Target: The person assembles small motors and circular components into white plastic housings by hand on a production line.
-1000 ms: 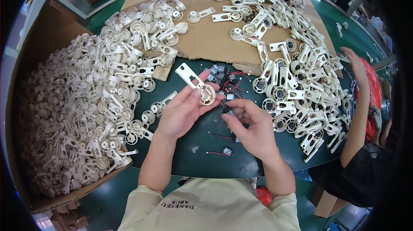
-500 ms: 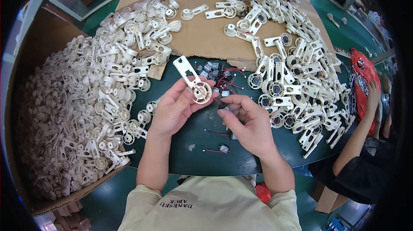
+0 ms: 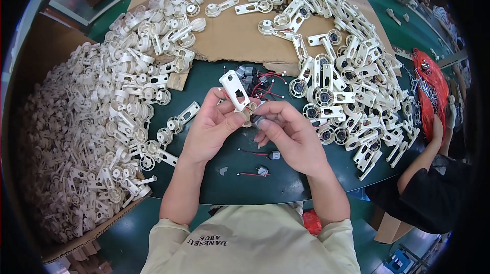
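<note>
My left hand (image 3: 217, 123) grips a cream plastic housing (image 3: 234, 89), a flat slotted handle with a round spoked ring at its lower end. The handle points up and away from me, and the ring is partly covered by my fingers. At that ring, my right hand (image 3: 291, 133) pinches a small dark motor (image 3: 259, 120) between thumb and fingers. Whether the motor sits inside the ring or only touches it, I cannot tell. Just beyond my hands lies a heap of small motors (image 3: 249, 74) with red and black leads. Nearer me rest two loose motors (image 3: 274, 155) with thin wires.
A large cardboard box (image 3: 97, 229) full of cream housings stands at left, with more spilling onto the green table (image 3: 245, 187). Housings with dark round centres (image 3: 324, 95) are piled at right. Cardboard (image 3: 229, 39) covers the far table. Another person's arm (image 3: 423, 159) reaches a red bag (image 3: 426, 70).
The housing has tilted and its ring has turned toward my right hand. My right hand has brought the motor up against the ring. The surroundings have shifted slightly left in view.
</note>
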The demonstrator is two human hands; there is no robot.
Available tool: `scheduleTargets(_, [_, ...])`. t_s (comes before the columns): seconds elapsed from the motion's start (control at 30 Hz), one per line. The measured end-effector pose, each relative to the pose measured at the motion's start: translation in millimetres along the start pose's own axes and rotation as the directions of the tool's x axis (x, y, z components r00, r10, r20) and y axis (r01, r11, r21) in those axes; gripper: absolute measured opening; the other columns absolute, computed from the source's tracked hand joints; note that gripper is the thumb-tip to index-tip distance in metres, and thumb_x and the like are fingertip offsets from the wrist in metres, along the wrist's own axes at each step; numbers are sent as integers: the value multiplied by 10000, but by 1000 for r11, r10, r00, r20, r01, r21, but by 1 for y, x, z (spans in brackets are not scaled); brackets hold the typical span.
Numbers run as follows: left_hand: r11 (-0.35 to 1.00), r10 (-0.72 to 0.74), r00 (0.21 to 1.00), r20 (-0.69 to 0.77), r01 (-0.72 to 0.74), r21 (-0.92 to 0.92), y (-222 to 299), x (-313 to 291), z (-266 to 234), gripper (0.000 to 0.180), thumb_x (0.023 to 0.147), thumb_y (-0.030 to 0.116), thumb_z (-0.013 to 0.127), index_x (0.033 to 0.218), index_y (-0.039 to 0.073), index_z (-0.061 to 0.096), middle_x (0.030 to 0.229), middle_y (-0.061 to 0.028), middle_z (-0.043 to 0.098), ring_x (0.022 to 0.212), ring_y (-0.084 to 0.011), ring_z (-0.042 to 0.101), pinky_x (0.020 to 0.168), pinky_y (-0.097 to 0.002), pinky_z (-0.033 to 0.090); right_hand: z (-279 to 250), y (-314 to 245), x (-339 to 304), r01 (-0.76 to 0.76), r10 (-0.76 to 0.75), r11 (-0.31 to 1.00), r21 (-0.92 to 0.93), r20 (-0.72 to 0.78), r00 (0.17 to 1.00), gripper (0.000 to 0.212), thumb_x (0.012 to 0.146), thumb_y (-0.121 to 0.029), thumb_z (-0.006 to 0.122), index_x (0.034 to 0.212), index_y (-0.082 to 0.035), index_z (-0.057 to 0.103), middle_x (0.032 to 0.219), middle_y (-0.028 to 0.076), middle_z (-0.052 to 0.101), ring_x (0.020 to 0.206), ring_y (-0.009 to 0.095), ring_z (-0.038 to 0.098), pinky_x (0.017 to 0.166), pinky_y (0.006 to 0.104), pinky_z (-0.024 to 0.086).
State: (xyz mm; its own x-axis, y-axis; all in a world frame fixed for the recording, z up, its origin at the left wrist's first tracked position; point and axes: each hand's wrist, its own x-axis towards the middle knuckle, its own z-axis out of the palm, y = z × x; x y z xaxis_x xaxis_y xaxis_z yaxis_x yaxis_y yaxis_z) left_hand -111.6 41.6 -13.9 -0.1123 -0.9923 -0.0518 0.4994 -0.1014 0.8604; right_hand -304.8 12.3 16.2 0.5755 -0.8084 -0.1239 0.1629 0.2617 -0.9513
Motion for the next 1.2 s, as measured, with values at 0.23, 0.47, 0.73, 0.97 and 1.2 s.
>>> scheduleTargets(0.23, [1000, -4, 999, -42, 5, 17, 0, 0, 4, 313, 962, 33, 591, 1235, 23, 438, 1239, -182, 611, 1142, -225, 614, 1003, -364, 485, -2, 18, 0, 114, -154, 945, -305, -109, 982, 314, 866, -59, 727, 1130, -6, 567, 958, 91, 678, 763, 117, 661, 669, 263, 544])
scheduleTargets(0.47, [991, 21, 999, -48, -14, 135, 2, -1, 4, 451, 937, 105, 651, 1322, 50, 423, 1280, -204, 591, 1153, -233, 611, 984, -367, 498, -2, 8, 1, 263, -391, 698, -666, -47, 919, 280, 837, -17, 721, 1109, -28, 652, 933, 92, 656, 743, 168, 668, 641, 278, 536])
scheduleTargets(0.73, [998, -53, 993, -105, 56, 28, -1, 0, 6, 421, 928, 1, 634, 1291, 11, 421, 1238, -137, 592, 1109, -189, 613, 970, -311, 501, 5, 11, 0, 228, -360, 706, -670, -62, 931, 282, 832, -14, 717, 1107, -43, 660, 1011, 105, 627, 792, 222, 661, 645, 317, 539])
scheduleTargets(0.97, [986, 22, 994, -111, -3, 164, -8, 0, 8, 436, 902, -41, 645, 1272, 17, 423, 1219, -120, 587, 1095, -173, 613, 958, -303, 509, 1, 11, -2, 241, -455, 474, -847, -1, 891, 283, 841, -20, 667, 1121, -61, 673, 1031, 112, 618, 886, 307, 626, 751, 401, 521])
scheduleTargets(1.2, [988, -137, 990, -23, 138, 75, -8, -2, 11, 399, 896, -16, 673, 1250, -26, 488, 1206, -99, 586, 1100, -141, 603, 956, -282, 506, 0, 6, -2, 222, -429, 604, -766, -78, 900, 335, 816, 2, 689, 1144, -41, 631, 976, 112, 629, 871, 293, 630, 724, 375, 533])
